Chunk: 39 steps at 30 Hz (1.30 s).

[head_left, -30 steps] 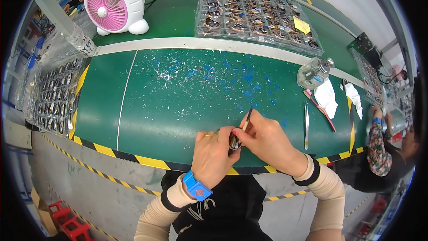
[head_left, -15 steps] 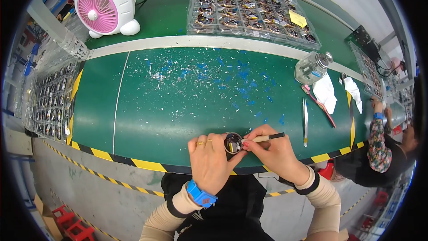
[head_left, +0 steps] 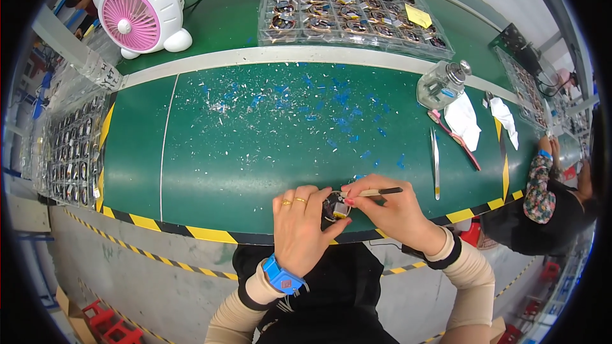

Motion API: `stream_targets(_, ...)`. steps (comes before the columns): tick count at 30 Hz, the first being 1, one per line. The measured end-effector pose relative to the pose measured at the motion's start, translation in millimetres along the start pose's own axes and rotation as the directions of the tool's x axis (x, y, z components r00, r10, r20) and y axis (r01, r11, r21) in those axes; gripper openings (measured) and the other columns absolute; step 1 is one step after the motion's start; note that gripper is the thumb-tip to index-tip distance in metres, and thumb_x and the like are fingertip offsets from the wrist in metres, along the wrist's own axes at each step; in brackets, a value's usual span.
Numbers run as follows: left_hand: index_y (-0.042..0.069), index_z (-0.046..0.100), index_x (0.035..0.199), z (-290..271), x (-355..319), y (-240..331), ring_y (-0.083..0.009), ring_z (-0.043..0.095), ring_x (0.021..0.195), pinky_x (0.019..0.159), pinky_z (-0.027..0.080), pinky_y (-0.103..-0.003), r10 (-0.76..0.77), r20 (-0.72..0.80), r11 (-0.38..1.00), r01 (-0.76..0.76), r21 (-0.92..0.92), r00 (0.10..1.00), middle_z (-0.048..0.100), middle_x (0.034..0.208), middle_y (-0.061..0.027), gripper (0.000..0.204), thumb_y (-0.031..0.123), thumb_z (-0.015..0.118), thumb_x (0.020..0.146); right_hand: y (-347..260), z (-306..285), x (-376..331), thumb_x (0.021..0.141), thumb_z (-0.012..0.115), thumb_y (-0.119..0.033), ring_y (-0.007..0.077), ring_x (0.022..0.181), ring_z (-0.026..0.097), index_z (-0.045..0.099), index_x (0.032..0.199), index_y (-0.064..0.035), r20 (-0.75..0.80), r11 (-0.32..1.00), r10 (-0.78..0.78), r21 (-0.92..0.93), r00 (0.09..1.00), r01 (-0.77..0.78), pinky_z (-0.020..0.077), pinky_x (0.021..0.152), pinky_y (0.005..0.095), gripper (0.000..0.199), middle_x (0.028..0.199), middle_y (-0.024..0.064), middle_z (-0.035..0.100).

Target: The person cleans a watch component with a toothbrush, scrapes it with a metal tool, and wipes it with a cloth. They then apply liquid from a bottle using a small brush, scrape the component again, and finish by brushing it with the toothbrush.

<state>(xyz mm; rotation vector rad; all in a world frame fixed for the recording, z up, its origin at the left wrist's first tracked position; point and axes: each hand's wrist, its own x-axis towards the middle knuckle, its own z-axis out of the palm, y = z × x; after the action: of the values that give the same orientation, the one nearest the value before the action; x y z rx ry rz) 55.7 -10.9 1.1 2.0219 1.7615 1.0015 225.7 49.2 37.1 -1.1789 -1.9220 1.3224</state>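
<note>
While left hand [head_left: 299, 232] gripped the round part [head_left: 334, 207], right hand [head_left: 395, 210] pinched a thin tool [head_left: 380, 192] at it; I judged rework mid-way, trays [head_left: 350, 6] still waiting.

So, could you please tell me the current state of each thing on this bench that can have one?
Left hand: closed around the small round part.
Small round part: held between both hands at the table's near edge.
Right hand: gripping a thin tool.
Thin tool: held roughly level, its tip at the part.
Tweezers: lying flat, untouched.
Pink fan: upright; spinning or not, cannot tell.
Glass bottle: upright, capped.
</note>
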Motion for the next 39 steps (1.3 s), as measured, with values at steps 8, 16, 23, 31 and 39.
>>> stream_targets(8,0.004,0.063,0.107,0,2,-1,-0.0281,0.054,0.095,0.082,0.038,-0.04,-0.007,0.006,1.0,0.007,-0.031,1.0,0.057,0.102,-0.0083,0.055,0.022,0.087,0.061,7,-19,20,0.088,0.061,0.0,0.0253,0.071,0.066,0.066,0.091,-0.0021,0.166,0.939,-0.335,-0.028,0.928,0.344,0.0506,0.061,0.0309,0.006,0.089,0.0094,0.068)
stream_targets(16,0.004,0.063,0.11,-5,5,-1,-0.0271,0.054,0.096,0.083,0.037,-0.039,-0.011,0.072,0.999,0.014,-0.041,0.997,0.057,0.102,-0.008,0.054,0.019,0.086,0.063,-13,-23,25,0.085,0.066,0.002,0.0219,0.077,0.069,0.068,0.094,0.0002,0.267,0.989,-0.039,-0.131,0.963,0.076,0.0529,0.066,0.0308,0.009,0.089,0.0091,0.07)
stream_targets(23,0.004,0.063,0.111,-5,4,-2,-0.0264,0.054,0.097,0.084,0.037,-0.039,0.006,0.07,0.999,-0.003,-0.036,0.997,0.056,0.102,-0.0078,0.053,0.018,0.084,0.064,-19,-19,22,0.088,0.065,-0.003,0.0229,0.066,0.065,0.066,0.094,0.0006,0.237,0.95,-0.126,-0.25,0.963,0.186,0.0493,0.059,0.0307,0.007,0.084,0.0117,0.069)
stream_targets(31,0.004,0.062,0.117,-11,9,-6,-0.0263,0.054,0.097,0.083,0.038,-0.039,0.051,0.14,0.998,-0.046,-0.034,0.989,0.055,0.106,-0.0071,0.056,0.017,0.082,0.066,-29,-13,28,0.087,0.067,-0.005,0.0216,0.059,0.065,0.063,0.092,0.003,0.181,0.959,0.038,-0.282,0.983,0.015,0.0499,0.056,0.0308,0.011,0.069,0.0133,0.066)
stream_targets(39,0.005,0.063,0.12,-12,9,-10,-0.0264,0.053,0.096,0.084,0.037,-0.038,0.073,0.167,0.997,-0.065,-0.05,0.983,0.055,0.107,-0.0068,0.057,0.015,0.08,0.066,-22,-3,19,0.086,0.069,-0.004,0.0138,0.061,0.065,0.064,0.093,0.0033,0.05,0.973,-0.017,-0.229,0.999,0.028,0.0506,0.055,0.0274,0.012,0.068,0.0105,0.066)
